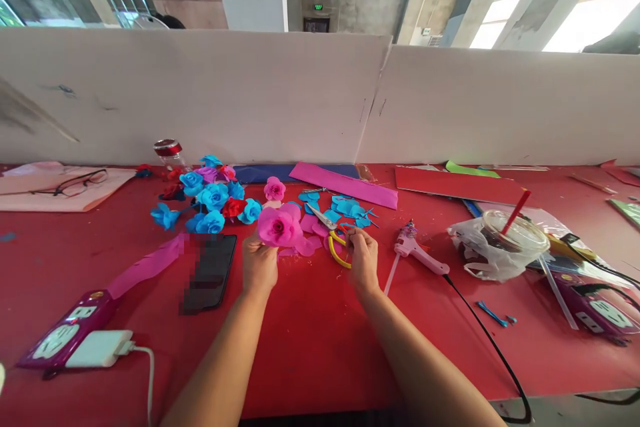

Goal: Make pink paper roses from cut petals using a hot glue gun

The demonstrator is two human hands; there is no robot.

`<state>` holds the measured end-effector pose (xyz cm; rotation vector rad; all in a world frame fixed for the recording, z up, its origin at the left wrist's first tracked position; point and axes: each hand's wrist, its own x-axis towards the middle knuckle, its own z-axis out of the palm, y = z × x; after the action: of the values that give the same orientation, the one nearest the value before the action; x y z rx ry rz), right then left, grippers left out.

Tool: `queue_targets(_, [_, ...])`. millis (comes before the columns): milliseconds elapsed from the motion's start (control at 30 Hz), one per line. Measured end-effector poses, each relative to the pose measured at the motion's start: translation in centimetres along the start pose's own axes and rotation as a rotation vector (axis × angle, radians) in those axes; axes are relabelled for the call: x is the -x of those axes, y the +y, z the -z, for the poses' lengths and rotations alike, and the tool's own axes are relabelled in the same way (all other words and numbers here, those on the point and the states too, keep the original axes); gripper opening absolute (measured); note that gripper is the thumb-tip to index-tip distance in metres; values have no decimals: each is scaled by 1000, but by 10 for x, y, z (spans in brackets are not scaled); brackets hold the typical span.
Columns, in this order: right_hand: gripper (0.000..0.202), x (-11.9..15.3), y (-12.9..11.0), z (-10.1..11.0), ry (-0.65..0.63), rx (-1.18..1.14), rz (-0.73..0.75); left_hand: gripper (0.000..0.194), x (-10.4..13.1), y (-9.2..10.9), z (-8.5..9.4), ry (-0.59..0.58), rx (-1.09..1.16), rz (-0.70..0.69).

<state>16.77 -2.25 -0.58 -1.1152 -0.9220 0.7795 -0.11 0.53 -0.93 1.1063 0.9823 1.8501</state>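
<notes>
My left hand [260, 265] is closed around the underside of a pink paper flower [278, 225], its open petals facing up. My right hand [363, 255] is curled with its fingertips together beside the handles of yellow-handled scissors [338, 252]. The hand covers part of one handle, so I cannot tell whether it grips the scissors or something small. Loose pink petals [306, 247] lie beneath the flower and scissors. Cut blue paper petals [350, 208] are scattered just behind. A smaller pink flower [275, 189] sits beyond the held one.
A bunch of blue paper flowers [214, 196], with red and purple ones, lies left. A phone [213, 273] and power strip [65, 333] are nearer. On the right are a pink glue gun [420, 253] with its cord and a bagged drink cup [515, 233]. A white partition [200, 93] stands behind.
</notes>
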Motion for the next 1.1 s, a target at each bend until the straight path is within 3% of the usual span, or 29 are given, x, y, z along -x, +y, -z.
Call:
queue_targets(233, [21,5,-1,-5,-101,-107,-66,7,7,4,3,-146,-245,-109])
queue_targets(500, [30,9,-17,-6,-439,-370,-200,13,16,-4,-8,-227,-145,66])
queue_targets(733, [16,15,-26,-6,-376,-395,-208,11,19,-10,-10,-254,-135,122])
queue_targets(1100, [15,15,-34,-7,-339,-341,-212,14,17,-7,-7,-327,-195,41])
